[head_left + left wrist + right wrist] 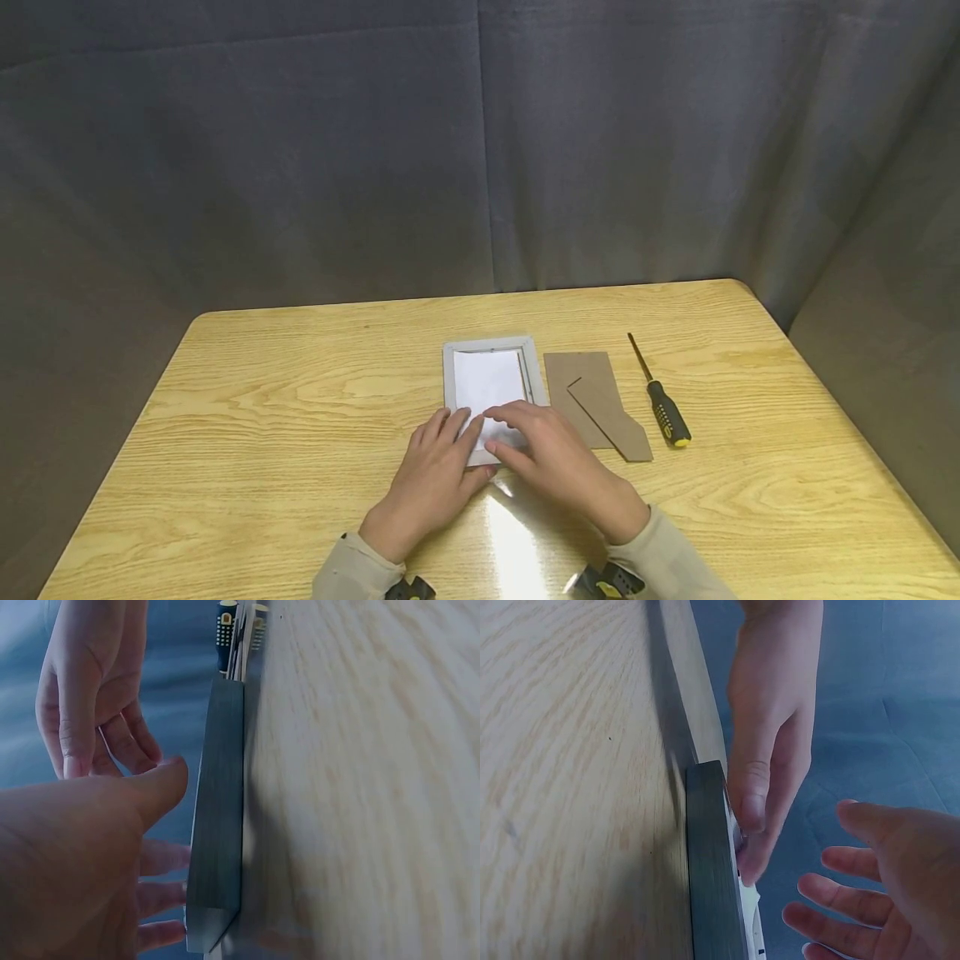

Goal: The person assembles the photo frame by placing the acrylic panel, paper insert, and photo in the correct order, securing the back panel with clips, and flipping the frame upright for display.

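Observation:
A light grey picture frame (534, 367) lies face down on the table, a white sheet of paper (489, 379) set within its border. My left hand (431, 479) rests at the frame's lower left corner, fingertips on the border and the paper, thumb near the bottom edge. Over the lower right part is my right hand (555, 454), fingers loosely bent and nothing between them. In the right wrist view, the left hand's fingers (754, 814) reach over the frame's side (714, 855), and the right fingers (847, 896) are spread apart from it.
Right of the frame lies a brown backing board (581, 367) with its angled stand leg (626, 433). Farther right is a screwdriver (663, 408) with a black and yellow handle. A dark curtain (337, 167) hangs behind the wooden table (285, 433).

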Motion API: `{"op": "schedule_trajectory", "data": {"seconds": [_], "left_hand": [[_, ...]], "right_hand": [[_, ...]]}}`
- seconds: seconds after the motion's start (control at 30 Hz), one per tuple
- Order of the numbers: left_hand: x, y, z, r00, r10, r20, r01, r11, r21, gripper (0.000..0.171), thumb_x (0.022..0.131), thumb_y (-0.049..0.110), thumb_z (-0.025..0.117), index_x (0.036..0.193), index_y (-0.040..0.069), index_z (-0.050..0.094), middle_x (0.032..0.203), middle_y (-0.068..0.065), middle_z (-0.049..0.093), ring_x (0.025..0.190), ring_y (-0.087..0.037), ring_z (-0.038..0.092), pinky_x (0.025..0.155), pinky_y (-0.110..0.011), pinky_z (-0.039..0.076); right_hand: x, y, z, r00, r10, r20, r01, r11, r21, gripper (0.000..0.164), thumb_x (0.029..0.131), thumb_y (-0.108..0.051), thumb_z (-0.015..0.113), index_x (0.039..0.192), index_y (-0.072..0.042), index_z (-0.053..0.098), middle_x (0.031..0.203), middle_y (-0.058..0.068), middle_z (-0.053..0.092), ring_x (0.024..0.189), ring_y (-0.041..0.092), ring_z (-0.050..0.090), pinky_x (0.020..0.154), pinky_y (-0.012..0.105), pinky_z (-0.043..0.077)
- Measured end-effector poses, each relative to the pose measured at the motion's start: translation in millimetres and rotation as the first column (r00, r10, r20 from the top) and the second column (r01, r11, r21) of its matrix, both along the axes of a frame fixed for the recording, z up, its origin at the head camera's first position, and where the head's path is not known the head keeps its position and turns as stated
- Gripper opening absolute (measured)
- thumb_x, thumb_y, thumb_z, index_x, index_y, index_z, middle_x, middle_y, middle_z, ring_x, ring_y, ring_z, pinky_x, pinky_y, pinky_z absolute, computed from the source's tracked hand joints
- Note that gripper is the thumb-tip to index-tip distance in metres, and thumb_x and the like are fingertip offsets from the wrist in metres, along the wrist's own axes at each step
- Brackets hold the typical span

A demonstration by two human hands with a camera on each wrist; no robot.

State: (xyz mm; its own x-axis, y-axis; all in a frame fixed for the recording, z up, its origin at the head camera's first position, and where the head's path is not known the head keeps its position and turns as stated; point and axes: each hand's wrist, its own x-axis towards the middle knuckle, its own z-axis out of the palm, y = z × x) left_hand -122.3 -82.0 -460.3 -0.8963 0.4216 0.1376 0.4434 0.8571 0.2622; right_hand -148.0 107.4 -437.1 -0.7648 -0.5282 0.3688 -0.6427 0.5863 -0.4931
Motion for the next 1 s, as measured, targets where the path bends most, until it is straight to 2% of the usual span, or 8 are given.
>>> {"op": "schedule_trajectory", "data": {"seconds": [0.2, 0.47, 0.6, 0.8, 0.9, 1.0], "left_hand": [[1.6, 0.1, 0.5, 0.998, -0.008, 0.064, 0.007, 1.0, 0.023, 0.068, 0.091, 0.053, 0.047, 0.144, 0.011, 0.042, 0.151, -0.014, 0.035, 0.14, -0.041, 0.019, 0.108, -0.057, 0.02], [2.1, 0.6, -1.0, 1.0, -0.008, -0.01, 0.008, 1.0, -0.005, 0.063, 0.091, 0.051, 0.048, 0.138, 0.009, 0.051, 0.145, -0.017, 0.042, 0.137, -0.042, 0.023, 0.108, -0.056, 0.021], [2.1, 2.0, 0.6, 1.0, -0.016, -0.023, 0.016, 1.0, -0.006, 0.061, 0.09, 0.052, 0.05, 0.137, 0.013, 0.052, 0.145, -0.017, 0.041, 0.137, -0.042, 0.023, 0.108, -0.057, 0.021], [3.6, 5.6, 4.7, 0.997, -0.075, 0.038, 0.074, 0.997, 0.007, 0.056, 0.09, 0.055, 0.047, 0.135, 0.022, 0.056, 0.15, -0.012, 0.035, 0.138, -0.041, 0.021, 0.108, -0.059, 0.017], [5.3, 6.6, 4.7, 0.995, -0.079, 0.06, 0.08, 0.997, -0.004, 0.056, 0.09, 0.056, 0.045, 0.134, 0.023, 0.056, 0.15, -0.01, 0.036, 0.137, -0.042, 0.024, 0.108, -0.059, 0.018], [6.3, 7.4, 3.7, 0.996, -0.072, 0.052, 0.072, 0.997, -0.009, 0.057, 0.09, 0.058, 0.044, 0.135, 0.025, 0.055, 0.15, -0.008, 0.036, 0.136, -0.042, 0.025, 0.107, -0.059, 0.019]], "right_hand": [[0.5, 0.3, -0.8, 1.0, 0.0, -0.009, 0.0, 1.0, 0.005, 0.034, 0.088, -0.032, 0.062, 0.116, -0.012, 0.066, 0.112, -0.002, 0.067, 0.106, 0.011, 0.059, 0.091, 0.037, 0.046], [0.7, 0.2, -0.2, 1.0, 0.002, -0.024, -0.002, 1.0, 0.002, 0.034, 0.088, -0.03, 0.062, 0.116, -0.011, 0.065, 0.112, -0.003, 0.067, 0.106, 0.011, 0.059, 0.09, 0.037, 0.046], [0.7, 0.6, -0.1, 1.0, -0.002, -0.016, 0.002, 1.0, 0.01, 0.035, 0.089, -0.032, 0.061, 0.117, -0.012, 0.065, 0.113, -0.003, 0.067, 0.106, 0.01, 0.059, 0.091, 0.036, 0.046], [0.6, 0.4, 0.8, 1.0, -0.003, -0.012, 0.003, 1.0, 0.023, 0.037, 0.089, -0.036, 0.06, 0.117, -0.013, 0.065, 0.113, -0.003, 0.067, 0.106, 0.009, 0.059, 0.092, 0.035, 0.045], [0.8, -0.7, 1.3, 1.0, -0.003, -0.007, 0.003, 1.0, 0.027, 0.037, 0.088, -0.037, 0.06, 0.117, -0.014, 0.065, 0.113, -0.005, 0.067, 0.106, 0.007, 0.058, 0.093, 0.034, 0.044], [1.5, -2.5, 1.1, 1.0, 0.005, -0.01, -0.004, 1.0, 0.028, 0.037, 0.088, -0.038, 0.06, 0.117, -0.015, 0.066, 0.113, -0.006, 0.067, 0.105, 0.007, 0.058, 0.092, 0.034, 0.045]]}}
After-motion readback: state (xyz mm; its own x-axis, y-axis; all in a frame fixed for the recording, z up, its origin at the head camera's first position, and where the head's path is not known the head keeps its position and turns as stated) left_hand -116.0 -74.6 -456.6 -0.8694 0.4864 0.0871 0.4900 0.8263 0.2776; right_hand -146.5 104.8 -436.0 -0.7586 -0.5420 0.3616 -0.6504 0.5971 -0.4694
